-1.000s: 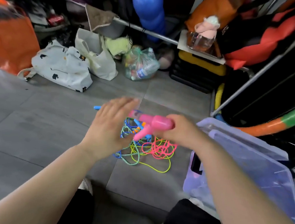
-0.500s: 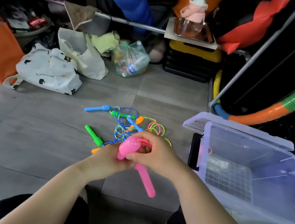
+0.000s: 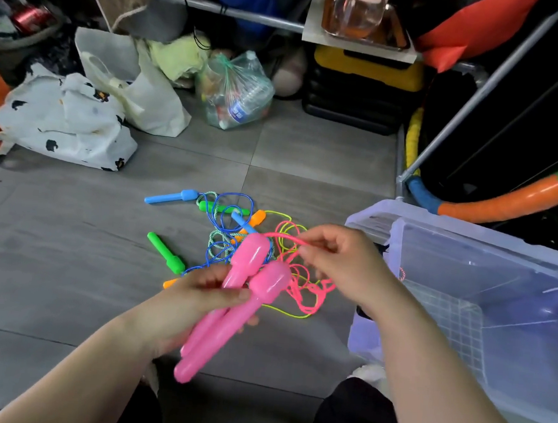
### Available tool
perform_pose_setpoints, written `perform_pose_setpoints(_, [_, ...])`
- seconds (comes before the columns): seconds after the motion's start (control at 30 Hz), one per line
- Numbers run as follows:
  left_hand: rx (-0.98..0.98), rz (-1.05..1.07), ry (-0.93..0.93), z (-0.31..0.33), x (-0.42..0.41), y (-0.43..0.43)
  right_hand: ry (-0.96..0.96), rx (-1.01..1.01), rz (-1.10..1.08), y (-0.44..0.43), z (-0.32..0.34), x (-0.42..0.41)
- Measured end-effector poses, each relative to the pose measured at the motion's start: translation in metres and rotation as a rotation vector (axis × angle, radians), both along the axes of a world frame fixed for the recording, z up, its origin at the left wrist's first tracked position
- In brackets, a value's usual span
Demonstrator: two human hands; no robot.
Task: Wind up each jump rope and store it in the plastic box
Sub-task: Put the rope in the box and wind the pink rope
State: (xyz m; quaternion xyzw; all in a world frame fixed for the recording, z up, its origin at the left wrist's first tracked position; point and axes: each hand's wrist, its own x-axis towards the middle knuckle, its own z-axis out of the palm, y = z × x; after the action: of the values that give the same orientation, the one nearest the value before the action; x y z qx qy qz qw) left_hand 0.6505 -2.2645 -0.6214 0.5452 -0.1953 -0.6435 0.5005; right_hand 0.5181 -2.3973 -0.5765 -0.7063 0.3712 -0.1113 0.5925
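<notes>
My left hand (image 3: 183, 307) grips the two pink handles (image 3: 248, 289) of one jump rope, held side by side above the grey floor. My right hand (image 3: 340, 266) pinches that rope's pink cord (image 3: 308, 290), which loops down from the handles. Under and behind my hands lies a tangle of other ropes: a blue handle (image 3: 172, 197), a green handle (image 3: 166, 253), an orange handle (image 3: 253, 218), blue cord and a yellow-green cord (image 3: 286, 313). The clear plastic box (image 3: 480, 260) stands open on the floor to the right.
White bags (image 3: 68, 118) and a clear bag of bottles (image 3: 236, 94) lie at the back. A metal rack post (image 3: 442, 150) and an orange-green foam tube (image 3: 522, 193) stand behind the box. My knees are at the bottom edge.
Both pink handles now sit together in my left hand. My right hand has let go of the handle and moved right to pinch the pink cord.
</notes>
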Motion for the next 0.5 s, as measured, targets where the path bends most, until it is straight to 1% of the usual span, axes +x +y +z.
perform_pose_setpoints(0.07, [0.004,0.013,0.052,0.003,0.002,-0.002,-0.023,0.006,-0.055,-0.005,-0.001,0.001])
perform_pose_setpoints(0.13, [0.056,0.040,0.095,0.007,0.002,-0.004,-0.046,0.005,-0.091,-0.006,-0.004,0.006])
perform_pose_setpoints(0.23, [0.058,-0.003,0.127,0.011,0.006,-0.005,-0.043,-0.033,-0.146,-0.005,-0.008,0.016])
perform_pose_setpoints(0.3, [0.037,-0.081,0.148,0.013,0.009,-0.003,-0.067,-0.042,-0.178,-0.005,-0.008,0.020])
perform_pose_setpoints(0.4, [0.064,-0.254,0.122,0.012,0.014,0.003,-0.068,-0.106,-0.217,-0.005,-0.008,0.020])
perform_pose_setpoints(0.5, [0.082,-0.441,0.103,0.012,0.017,0.008,-0.104,-0.133,-0.399,-0.014,-0.009,0.013])
